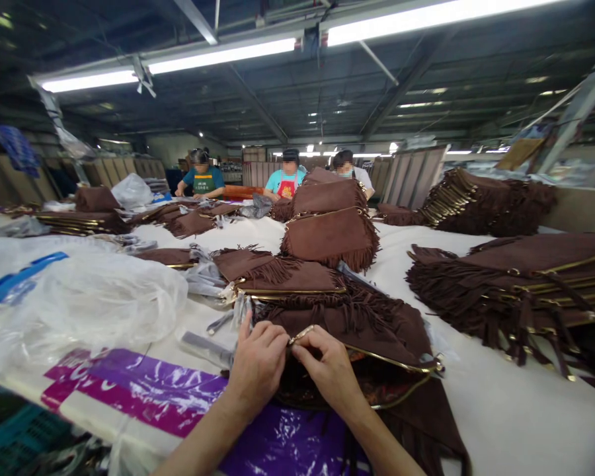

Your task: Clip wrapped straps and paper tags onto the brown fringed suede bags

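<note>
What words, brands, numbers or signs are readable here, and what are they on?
None reads clearly.
Purple-and-magenta plastic sheet: large pale letters, too unclear to quote.
Green apron: small pale lettering, too small to read.
Red apron: a yellow marking, too blurred to tell whether it is writing.

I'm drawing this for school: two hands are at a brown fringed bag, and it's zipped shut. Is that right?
Not quite: the brown fringed bag isn't zipped shut. The head view shows it gaping open, with its lining showing. The left hand and right hand are at it.
</note>
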Demonstrator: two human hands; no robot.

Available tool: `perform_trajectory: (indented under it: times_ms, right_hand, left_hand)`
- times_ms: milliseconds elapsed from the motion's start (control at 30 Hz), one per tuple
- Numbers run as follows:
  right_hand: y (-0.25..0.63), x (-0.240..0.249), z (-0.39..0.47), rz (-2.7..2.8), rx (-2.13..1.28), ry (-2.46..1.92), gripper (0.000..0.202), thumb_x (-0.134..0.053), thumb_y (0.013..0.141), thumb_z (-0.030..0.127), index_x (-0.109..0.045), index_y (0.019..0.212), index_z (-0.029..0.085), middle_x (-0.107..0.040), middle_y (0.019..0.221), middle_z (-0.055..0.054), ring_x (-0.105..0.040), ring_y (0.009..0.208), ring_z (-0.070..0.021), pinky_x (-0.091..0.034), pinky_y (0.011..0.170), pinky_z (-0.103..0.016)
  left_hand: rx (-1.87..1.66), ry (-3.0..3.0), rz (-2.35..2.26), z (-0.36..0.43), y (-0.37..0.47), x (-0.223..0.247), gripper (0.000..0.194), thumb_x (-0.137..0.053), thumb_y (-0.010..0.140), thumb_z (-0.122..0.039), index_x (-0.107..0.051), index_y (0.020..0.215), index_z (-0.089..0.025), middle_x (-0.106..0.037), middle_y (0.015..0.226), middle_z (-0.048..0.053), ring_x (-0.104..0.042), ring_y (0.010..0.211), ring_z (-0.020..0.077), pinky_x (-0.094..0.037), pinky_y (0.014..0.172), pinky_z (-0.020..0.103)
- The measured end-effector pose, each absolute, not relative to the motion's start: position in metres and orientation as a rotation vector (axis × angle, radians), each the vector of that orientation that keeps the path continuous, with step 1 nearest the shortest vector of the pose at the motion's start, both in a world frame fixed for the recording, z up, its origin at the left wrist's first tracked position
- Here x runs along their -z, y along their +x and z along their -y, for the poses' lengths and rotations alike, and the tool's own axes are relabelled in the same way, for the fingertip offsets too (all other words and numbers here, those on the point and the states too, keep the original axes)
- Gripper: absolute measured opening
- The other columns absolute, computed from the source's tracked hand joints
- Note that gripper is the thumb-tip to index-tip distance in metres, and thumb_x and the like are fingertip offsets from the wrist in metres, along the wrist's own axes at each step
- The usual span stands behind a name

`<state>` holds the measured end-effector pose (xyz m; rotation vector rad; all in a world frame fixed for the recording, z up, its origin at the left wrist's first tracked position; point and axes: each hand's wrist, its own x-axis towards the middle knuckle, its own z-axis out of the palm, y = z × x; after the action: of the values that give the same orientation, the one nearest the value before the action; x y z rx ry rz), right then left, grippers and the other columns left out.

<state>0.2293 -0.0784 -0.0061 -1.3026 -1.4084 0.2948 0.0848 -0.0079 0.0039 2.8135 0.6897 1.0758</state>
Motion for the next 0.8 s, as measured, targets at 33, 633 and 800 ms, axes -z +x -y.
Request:
perform_trajectory:
  times_ms: [33,633,800]
  right_hand:
    - [0.23,0.007,0.078,1.399,-0.303,-1.301,0.018,-0.057,0.084,0.02,-0.064,0.068,0.019,-0.059,0.073,-0.001,-0.057,0.071,-0.0178,-0.041,0.067,-0.027]
    - [0.239,-0.005,0.089,1.052,-0.417,-1.2,0.024,-0.052,0.095,0.041,-0.062,0.087,0.021,-0.053,0.063,0.003,-0.049,0.056,-0.015,-0.038,0.052,-0.025]
    - [0.241,-0.006,0.086,0.911,-0.615,-0.976,0.024,-0.06,0.091,0.044,-0.061,0.091,0.02,-0.052,0.067,0.004,-0.041,0.051,-0.01,-0.031,0.044,-0.019]
  left_hand:
    - [-1.062,2.74,-0.669,0.01,0.085,-0.004,0.024,-0.045,0.088,-0.01,-0.064,0.1,-0.021,-0.067,0.099,0.003,-0.056,0.097,0.0218,-0.019,0.111,0.058]
    - [-1.274,2.026,-0.516,0.008,0.105,-0.021,0.02,-0.052,0.09,-0.024,-0.064,0.075,-0.018,-0.063,0.084,0.005,-0.057,0.083,0.0176,-0.044,0.078,0.029]
    - [-0.872,2.089,-0.213,0.021,0.109,-0.025,0.021,-0.051,0.089,-0.015,-0.06,0.07,-0.017,-0.065,0.082,0.004,-0.058,0.076,0.0144,-0.044,0.072,0.024]
